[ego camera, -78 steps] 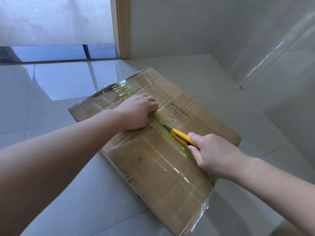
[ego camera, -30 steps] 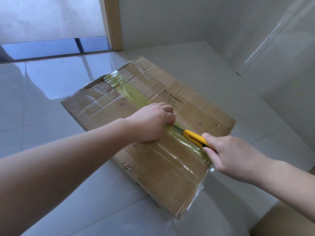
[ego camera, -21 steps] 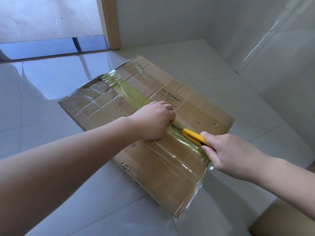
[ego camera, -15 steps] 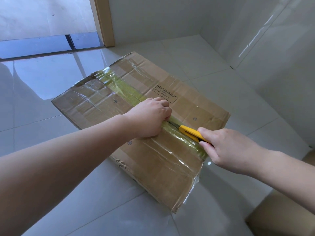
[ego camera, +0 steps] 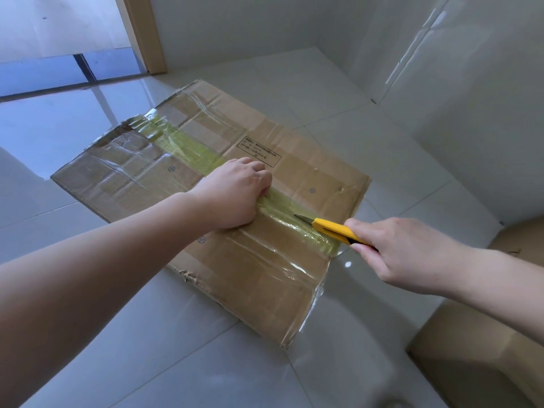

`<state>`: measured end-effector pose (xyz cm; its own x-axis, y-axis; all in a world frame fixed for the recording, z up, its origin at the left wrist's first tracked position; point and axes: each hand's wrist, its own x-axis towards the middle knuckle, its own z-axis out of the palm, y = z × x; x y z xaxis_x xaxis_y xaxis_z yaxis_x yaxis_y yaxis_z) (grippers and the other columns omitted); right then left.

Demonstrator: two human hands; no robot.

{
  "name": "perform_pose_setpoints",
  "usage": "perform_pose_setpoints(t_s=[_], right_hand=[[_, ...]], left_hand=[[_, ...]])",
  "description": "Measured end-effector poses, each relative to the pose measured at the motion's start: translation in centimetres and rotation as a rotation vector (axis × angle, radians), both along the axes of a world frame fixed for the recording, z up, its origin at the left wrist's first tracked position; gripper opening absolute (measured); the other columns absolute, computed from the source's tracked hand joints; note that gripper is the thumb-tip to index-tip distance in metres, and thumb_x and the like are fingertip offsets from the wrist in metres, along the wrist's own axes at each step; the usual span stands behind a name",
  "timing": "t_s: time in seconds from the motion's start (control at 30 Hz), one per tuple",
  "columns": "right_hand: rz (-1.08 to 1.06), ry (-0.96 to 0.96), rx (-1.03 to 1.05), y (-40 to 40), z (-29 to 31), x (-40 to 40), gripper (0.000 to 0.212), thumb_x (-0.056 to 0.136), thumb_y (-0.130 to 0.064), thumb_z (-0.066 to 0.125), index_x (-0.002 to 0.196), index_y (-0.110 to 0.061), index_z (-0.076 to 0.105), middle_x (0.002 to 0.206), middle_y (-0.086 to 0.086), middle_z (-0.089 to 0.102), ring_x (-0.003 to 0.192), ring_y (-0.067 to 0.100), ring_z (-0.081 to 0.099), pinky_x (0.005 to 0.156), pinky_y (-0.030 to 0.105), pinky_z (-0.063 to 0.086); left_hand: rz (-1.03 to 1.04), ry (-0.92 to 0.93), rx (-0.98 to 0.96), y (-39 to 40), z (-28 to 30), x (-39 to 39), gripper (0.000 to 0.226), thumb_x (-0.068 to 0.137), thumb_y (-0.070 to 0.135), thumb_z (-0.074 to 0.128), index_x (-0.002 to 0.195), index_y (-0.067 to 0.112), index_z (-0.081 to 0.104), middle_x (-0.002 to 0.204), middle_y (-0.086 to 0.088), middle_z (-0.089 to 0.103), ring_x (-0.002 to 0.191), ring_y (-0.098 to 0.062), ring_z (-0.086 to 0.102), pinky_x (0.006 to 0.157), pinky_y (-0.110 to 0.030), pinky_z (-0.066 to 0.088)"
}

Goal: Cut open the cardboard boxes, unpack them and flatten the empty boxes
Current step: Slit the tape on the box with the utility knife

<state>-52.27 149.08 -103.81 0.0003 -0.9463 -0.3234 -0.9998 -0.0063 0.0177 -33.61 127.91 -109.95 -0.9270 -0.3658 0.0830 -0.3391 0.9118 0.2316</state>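
A brown cardboard box (ego camera: 309, 172) lies on the tiled floor, wrapped in clear tape, with a yellow-green tape strip (ego camera: 188, 144) along its middle seam. My left hand (ego camera: 235, 195) rests on the seam as a curled fist, pressing the box top down. My right hand (ego camera: 406, 254) grips a yellow utility knife (ego camera: 329, 228) at the box's near right edge. The knife's blade tip touches the tape strip a short way right of my left hand. What is inside the box is hidden.
Another cardboard box (ego camera: 485, 348) stands at the lower right, close to my right forearm. A white wall (ego camera: 471, 113) runs along the right and a wooden door frame (ego camera: 147, 33) stands at the back left. Glossy floor tiles (ego camera: 176, 348) surround the box.
The knife has slid back along the tape strip toward the box's near right edge. My left fist has followed down the seam, and a gap has opened between it and the blade.
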Motion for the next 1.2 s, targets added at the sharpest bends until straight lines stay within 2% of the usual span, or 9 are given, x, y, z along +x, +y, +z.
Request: perform_pose_setpoints(t_s=[0.13,0.37,0.47,0.63,0.87,1.2], right_hand=[[-0.003,-0.003,0.001,1.9,0.1,-0.9,0.027,0.096,-0.041,0.032,0.116,-0.026,0.044,0.078,-0.005,0.056,0.068,0.021,0.054,0.062,0.037,0.044],[-0.025,-0.028,0.006,3.4,0.0,-1.3,0.025,0.095,-0.041,0.033,0.111,-0.026,0.044,0.075,-0.005,0.055,0.065,0.019,0.052,0.060,0.036,0.043],[-0.032,-0.036,0.006,3.5,-0.1,-1.2,0.025,0.094,-0.041,0.033,0.110,-0.026,0.044,0.075,-0.004,0.055,0.066,0.020,0.052,0.061,0.037,0.043],[-0.023,-0.003,0.004,3.4,-0.1,-1.3,0.026,0.095,-0.041,0.032,0.112,-0.025,0.043,0.076,-0.006,0.053,0.068,0.021,0.052,0.062,0.037,0.043],[-0.044,-0.012,0.020,3.8,0.2,-1.2,0.024,0.096,-0.040,0.033,0.113,-0.025,0.043,0.075,-0.007,0.051,0.068,0.020,0.051,0.062,0.035,0.042],[-0.082,0.041,0.072,6.0,0.9,-1.6,0.024,0.098,-0.041,0.030,0.115,-0.027,0.038,0.078,-0.008,0.049,0.071,0.018,0.051,0.064,0.034,0.043]], left_hand=[[0.000,0.003,-0.003,0.0,0.1,0.0,0.025,0.064,0.006,0.047,0.084,0.020,0.053,0.091,0.003,0.055,0.091,-0.019,0.048,0.084,-0.027,0.040],[0.028,-0.022,0.003,1.4,0.9,-0.5,0.034,0.065,0.008,0.051,0.096,0.017,0.059,0.102,0.002,0.055,0.103,-0.022,0.048,0.088,-0.032,0.039],[-0.082,0.021,-0.016,4.0,1.4,-1.8,0.043,0.061,0.007,0.052,0.101,0.017,0.061,0.105,0.002,0.056,0.101,-0.021,0.049,0.087,-0.031,0.039],[-0.168,-0.036,-0.010,6.5,1.1,-3.2,0.039,0.067,0.010,0.050,0.103,0.020,0.060,0.104,0.004,0.055,0.097,-0.018,0.049,0.087,-0.031,0.040],[-0.131,-0.063,0.027,6.3,0.9,-3.3,0.036,0.068,0.010,0.048,0.101,0.020,0.059,0.103,0.004,0.055,0.099,-0.018,0.049,0.088,-0.030,0.040],[-0.109,-0.079,0.034,6.5,0.9,-3.9,0.031,0.066,0.008,0.045,0.093,0.019,0.057,0.096,0.004,0.052,0.092,-0.017,0.046,0.084,-0.030,0.041]])
